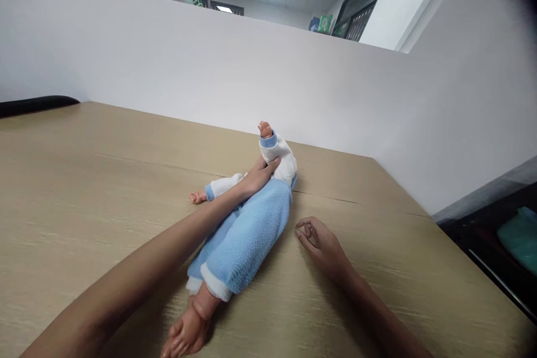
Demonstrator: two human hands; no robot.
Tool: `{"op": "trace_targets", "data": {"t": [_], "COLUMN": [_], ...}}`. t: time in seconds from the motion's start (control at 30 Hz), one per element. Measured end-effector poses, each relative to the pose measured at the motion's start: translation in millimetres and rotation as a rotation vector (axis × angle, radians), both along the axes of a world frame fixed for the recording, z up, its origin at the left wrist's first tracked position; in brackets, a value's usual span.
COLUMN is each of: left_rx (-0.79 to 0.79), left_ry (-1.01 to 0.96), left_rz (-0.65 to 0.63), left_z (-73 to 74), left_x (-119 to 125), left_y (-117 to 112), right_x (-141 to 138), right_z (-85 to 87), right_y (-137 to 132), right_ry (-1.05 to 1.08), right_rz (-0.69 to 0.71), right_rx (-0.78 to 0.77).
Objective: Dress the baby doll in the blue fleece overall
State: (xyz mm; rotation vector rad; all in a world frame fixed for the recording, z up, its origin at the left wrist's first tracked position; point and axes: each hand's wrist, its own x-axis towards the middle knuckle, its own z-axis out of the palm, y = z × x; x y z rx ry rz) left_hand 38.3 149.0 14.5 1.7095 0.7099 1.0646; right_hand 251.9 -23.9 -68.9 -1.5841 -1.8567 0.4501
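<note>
A baby doll (247, 235) in blue fleece trousers and a white top lies on the wooden table (84, 179), feet toward me. My left hand (258, 175) reaches over its body and grips the white top at the chest, fingers wrapped round the cloth below the doll's raised arm (268, 140). The doll's other arm (210, 191) lies out to the left. My right hand (316, 238) rests on the table just right of the blue trousers, fingers curled loosely with nothing visible in them. The doll's bare feet (188, 333) point at the table's near edge.
A white partition wall (210, 78) runs along the far side of the table and down its right side. A dark surface with a teal object (520, 235) lies beyond the right edge. A black item (37, 103) sits at the far left.
</note>
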Motion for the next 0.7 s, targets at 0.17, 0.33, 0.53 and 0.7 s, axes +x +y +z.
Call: {"op": "trace_targets", "data": {"t": [0.17,0.33,0.53,0.7], "left_rx": [0.101,0.267,0.567,0.668], "left_ry": [0.059,0.213,0.467,0.533], "left_rz": [0.031,0.006,-0.131,-0.042], "left_z": [1.4,-2.6,0.4,7.9], "left_x": [11,28,33,-10], "left_y": [-5,-4,-31,-25], "right_x": [-1,6,32,42], "right_z": [-1.2,-5.5,22.2,38.3], "right_y": [1,11,19,10], "right_ry": [0.056,0.438,0.597,0.218], "right_rz": [0.006,-0.206,-0.167,-0.212], "right_rx": [-0.009,-0.059,-0.204,-0.298]}}
